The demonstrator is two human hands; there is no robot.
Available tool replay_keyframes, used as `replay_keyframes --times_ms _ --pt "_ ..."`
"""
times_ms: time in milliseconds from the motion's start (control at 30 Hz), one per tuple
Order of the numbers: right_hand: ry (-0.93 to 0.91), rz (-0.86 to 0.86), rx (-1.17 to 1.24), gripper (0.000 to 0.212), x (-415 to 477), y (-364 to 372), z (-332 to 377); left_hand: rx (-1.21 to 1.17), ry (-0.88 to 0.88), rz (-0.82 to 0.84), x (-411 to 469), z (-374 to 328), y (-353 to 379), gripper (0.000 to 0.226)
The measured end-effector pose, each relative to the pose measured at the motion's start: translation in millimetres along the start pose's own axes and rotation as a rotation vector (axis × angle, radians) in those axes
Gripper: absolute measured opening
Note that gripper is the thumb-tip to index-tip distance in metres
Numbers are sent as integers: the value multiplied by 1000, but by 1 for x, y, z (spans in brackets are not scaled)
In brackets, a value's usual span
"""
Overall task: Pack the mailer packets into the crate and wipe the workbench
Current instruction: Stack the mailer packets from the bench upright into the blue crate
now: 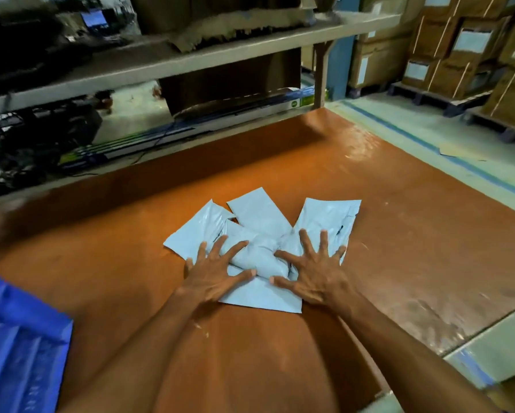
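Both hands (217, 278) splayed, packets (259, 251) fanned outward

Pale grey mailer packets (260, 214) lie fanned and overlapping mid-workbench (399, 234); a blue crate (21, 347) sits at its near-left edge.

Two bare forearms in view, no sleeves visible up to frame bottom. Bare left hand (213, 277) and bare right hand (316, 274): no gloves, no rings, no watch or wristband. Short fingernails, knuckles and tendons visible on hand backs. Small pale flecks on left forearm below wrist.
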State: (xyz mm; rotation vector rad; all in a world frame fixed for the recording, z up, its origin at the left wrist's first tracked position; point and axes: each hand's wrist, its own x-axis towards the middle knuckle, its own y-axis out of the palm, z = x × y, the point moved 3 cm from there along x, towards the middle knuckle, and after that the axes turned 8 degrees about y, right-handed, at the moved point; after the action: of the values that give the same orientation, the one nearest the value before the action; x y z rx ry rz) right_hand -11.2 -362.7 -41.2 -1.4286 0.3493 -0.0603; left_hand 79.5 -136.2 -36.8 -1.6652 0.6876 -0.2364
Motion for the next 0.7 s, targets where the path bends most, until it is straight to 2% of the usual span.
replay_keyframes --times_ms 267,433,533,600,700 --pt "-226 -19 -45 75 -120 28 81 -33 -113 -100 -189 34 37 72" --pt "-275 57 145 65 -158 23 111 -78 -163 -167 -229 54 42 65" --pt "-292 -17 245 59 -171 19 126 -60 -248 -343 -236 47 26 46" --pt "-304 -56 259 59 -179 19 137 -46 -300 -414 -237 34 14 53" --pt "-325 -85 227 41 -193 19 150 -95 -330 -261 -228 14 14 80"
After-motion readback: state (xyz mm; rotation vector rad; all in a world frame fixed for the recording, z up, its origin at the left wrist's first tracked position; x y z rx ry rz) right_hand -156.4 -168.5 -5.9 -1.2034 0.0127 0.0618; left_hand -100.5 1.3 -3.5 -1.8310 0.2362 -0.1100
